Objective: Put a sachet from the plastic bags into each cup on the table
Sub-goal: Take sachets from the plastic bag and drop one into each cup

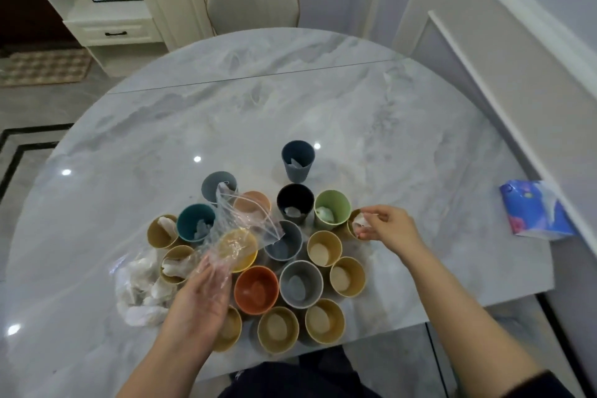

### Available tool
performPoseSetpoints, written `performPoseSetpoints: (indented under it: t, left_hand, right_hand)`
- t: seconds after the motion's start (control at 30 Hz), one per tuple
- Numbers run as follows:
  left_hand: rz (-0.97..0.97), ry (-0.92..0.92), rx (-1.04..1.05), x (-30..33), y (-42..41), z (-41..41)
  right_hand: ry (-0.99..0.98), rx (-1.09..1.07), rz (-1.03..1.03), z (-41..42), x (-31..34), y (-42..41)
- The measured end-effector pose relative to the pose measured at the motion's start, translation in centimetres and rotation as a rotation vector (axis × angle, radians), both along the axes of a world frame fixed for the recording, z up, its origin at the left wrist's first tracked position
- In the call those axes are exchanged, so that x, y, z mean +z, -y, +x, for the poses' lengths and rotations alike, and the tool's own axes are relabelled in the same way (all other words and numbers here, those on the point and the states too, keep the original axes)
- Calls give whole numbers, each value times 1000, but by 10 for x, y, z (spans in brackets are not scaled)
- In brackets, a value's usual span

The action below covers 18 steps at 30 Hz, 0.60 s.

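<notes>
Left hand (198, 296) gripping clear crumpled plastic bag (240, 223) above clustered cups; right hand (389, 225) pinching small white sachet (359, 223) over tan paper cup (352, 223) beside pale green cup (332, 208).

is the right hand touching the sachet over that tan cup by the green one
Touching. The head view shows the right hand pinching the white sachet between fingertips above the tan cup beside the green cup.

A cluster of round plastic and paper cups (300, 283) stands near the front edge of the grey marble-patterned table (323, 107), with a clear plastic bag of white sachets (142, 291) lying just left of it and a blue tissue packet (536, 210) well apart on the right.
</notes>
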<state>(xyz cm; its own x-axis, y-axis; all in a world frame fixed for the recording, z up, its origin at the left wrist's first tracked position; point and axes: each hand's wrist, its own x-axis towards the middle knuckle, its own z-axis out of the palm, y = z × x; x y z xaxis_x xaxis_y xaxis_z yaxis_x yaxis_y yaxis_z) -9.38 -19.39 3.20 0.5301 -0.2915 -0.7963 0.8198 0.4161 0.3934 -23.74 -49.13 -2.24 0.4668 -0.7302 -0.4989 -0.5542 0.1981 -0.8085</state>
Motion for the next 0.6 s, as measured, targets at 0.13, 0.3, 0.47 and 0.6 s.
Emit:
performPoseSetpoints:
  t: [0.13, 0.3, 0.47, 0.6]
  left_hand:
    - [60, 59, -2, -1, 0, 1]
    - [84, 110, 39, 3, 0, 1]
    - [104, 89, 49, 5, 2, 2]
    - [116, 76, 49, 6, 3, 2]
  right_hand:
    - [52, -59, 110, 7, -6, -3]
    - [-133, -88, -221, -6, -22, -3]
    - [-304, -18, -348, -13, -35, -3]
    - [-311, -20, -334, -5, -38, -2]
